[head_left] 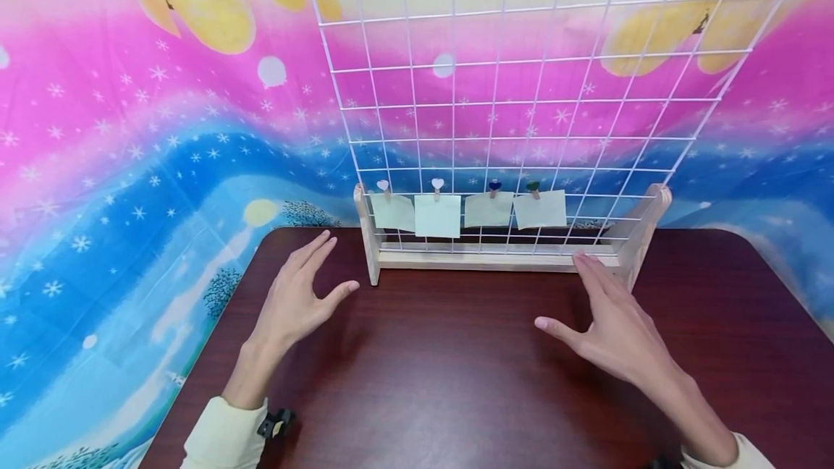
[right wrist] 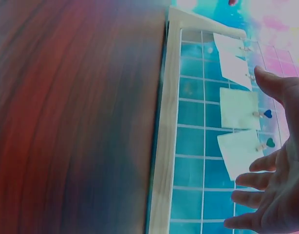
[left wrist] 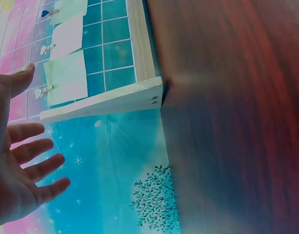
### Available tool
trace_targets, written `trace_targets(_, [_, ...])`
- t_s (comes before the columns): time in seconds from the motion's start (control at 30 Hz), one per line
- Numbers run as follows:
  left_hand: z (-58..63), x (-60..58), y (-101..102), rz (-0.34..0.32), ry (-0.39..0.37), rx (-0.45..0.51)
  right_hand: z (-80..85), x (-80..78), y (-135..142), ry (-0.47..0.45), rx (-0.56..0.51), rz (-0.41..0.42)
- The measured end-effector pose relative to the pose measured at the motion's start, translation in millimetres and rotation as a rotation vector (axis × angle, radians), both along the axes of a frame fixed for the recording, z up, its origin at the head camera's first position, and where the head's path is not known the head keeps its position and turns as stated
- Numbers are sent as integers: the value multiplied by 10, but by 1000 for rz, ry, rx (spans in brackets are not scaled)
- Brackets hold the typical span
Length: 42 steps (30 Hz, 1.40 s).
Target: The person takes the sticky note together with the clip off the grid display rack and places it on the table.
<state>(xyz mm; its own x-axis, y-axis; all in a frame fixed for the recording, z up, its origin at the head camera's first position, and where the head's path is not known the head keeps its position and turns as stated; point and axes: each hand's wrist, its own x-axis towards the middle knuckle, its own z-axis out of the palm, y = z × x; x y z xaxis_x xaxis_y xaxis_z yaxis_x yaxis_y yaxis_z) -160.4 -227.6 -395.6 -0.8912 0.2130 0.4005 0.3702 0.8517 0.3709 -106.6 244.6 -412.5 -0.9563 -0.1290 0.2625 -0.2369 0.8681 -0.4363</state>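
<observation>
A white wire grid panel stands upright in a pale wooden stand. Along its lower rows hang several pale green paper notes, each held by a small heart-topped clothespin; two hearts are whitish, one dark blue and one green. My left hand hovers over the table left of the stand, fingers extended, thumb apart, holding nothing. On the other side my right hand is likewise spread and holds nothing, its fingertips overlapping the stand's base bar in the head view. The rightmost note lies nearest that hand.
A dark reddish-brown table with rounded back corners carries the stand. Behind it hangs a colourful cloth backdrop with snowflakes and pink and blue bands. The stand's wooden side foot projects beside the left hand.
</observation>
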Motion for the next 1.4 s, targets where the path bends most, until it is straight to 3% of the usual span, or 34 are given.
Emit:
trace_targets(0.53, [171,-249,52,-129,157,138,25,-141,-492,-10,-105,54])
trace_targets(0.9, [315,-375,81,-180,164,170,6,-267,-725,35,-191,103])
trace_targets(1.4, [644,-669,210,-236,103,150,55,-474,-1016,64,-327,156])
